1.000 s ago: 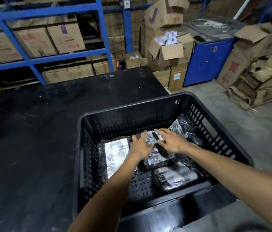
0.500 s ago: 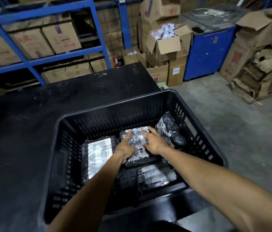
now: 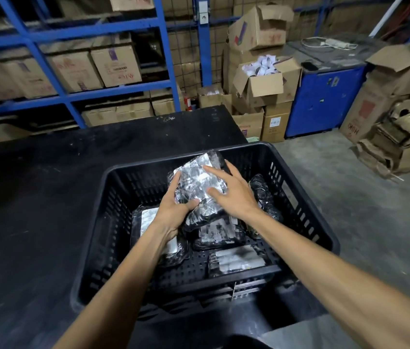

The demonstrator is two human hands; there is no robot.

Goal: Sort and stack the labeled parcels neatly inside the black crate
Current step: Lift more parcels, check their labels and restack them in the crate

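Black crate sits on the worktop. Left hand grips a labeled parcel raised inside the crate; right hand rests open-fingered on it. Other parcels lie on the crate floor.

The scene is dim and warm-toned, lit from overhead. The black counter swallows light and shows almost no surface detail apart from pale scuffs. Glare flares on the plastic-wrapped parcel near centre, washing out its label. Inside the black crate the shadows are deep and the lower parcels look murky. Wide-angle distortion bends the blue shelving at 10 o'clock and stretches the forearms toward 5 and 7 o'clock. The fingers are slightly motion-blurred.
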